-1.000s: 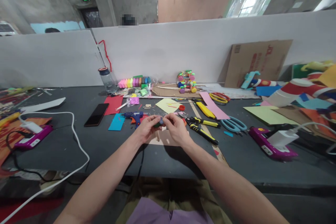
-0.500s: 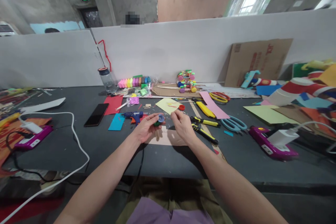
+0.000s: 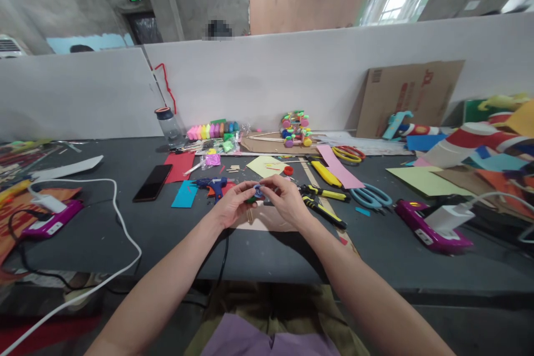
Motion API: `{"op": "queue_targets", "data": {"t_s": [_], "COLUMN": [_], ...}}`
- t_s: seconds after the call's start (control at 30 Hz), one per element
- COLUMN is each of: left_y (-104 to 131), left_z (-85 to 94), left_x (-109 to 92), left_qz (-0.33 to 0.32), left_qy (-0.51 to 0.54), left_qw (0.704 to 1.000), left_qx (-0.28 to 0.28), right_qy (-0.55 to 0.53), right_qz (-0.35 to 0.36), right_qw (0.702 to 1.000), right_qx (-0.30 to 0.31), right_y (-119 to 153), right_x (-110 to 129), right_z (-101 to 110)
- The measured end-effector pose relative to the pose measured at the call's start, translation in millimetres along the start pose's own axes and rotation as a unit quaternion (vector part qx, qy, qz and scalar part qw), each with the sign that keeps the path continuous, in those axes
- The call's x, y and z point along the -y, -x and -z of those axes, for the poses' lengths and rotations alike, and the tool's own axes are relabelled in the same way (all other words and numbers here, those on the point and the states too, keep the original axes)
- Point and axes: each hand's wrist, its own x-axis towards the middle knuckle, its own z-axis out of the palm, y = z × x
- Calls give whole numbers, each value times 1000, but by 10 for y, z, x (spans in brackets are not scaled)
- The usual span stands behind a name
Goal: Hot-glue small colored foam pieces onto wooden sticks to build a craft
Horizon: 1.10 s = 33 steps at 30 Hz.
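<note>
My left hand (image 3: 231,204) holds a small blue and green round piece (image 3: 255,193) with thin wooden sticks (image 3: 249,213) hanging below it. My right hand (image 3: 286,200) meets it from the right, fingertips pinching the same piece. Both hands hover over a tan cardboard sheet (image 3: 267,220) at the middle of the dark table (image 3: 167,233). A blue glue gun (image 3: 212,183) lies just left of my left hand. Black and yellow pliers (image 3: 323,203) lie just right of my right hand.
A black phone (image 3: 153,182), red and blue paper scraps, a yellow utility knife (image 3: 326,173), blue scissors (image 3: 370,197) and purple glue guns (image 3: 425,226) (image 3: 52,218) lie around. A white cable (image 3: 120,222) loops at left. Coloured clay (image 3: 212,130), a bottle cap toy (image 3: 296,129) and a cardboard panel (image 3: 409,94) stand by the back partition.
Half a second ago my right hand had drawn away from the piece to the right. It has come back and its fingertips pinch the piece again. My left hand stayed in place.
</note>
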Motion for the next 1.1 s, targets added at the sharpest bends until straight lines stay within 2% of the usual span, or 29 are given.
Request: {"op": "queue_targets", "data": {"t_s": [0.2,0.37,0.5,0.67,0.87,1.1], "left_y": [6,-13,-6,62,116,130], "left_z": [-41,-24,-6,19,19,7], "left_x": [11,43,-8,-145,-198,-229], "left_qz": [16,7,14,-32,-39,-28], "left_qy": [-18,-67,-86,-69,-52,-45], "left_qw": [1000,998,996,997,998,998], "left_qx": [-6,-15,-23,-16,18,18], "right_qy": [29,23,106,264,376,328], "right_qz": [-19,-25,-34,-70,-51,-45], "right_qw": [999,999,993,961,919,941], "right_qx": [-15,30,33,48,108,72], "right_y": [-2,-12,-19,-5,28,6], "right_x": [-32,-58,-70,-75,-65,26], "right_z": [-14,-16,20,69,16,59]}}
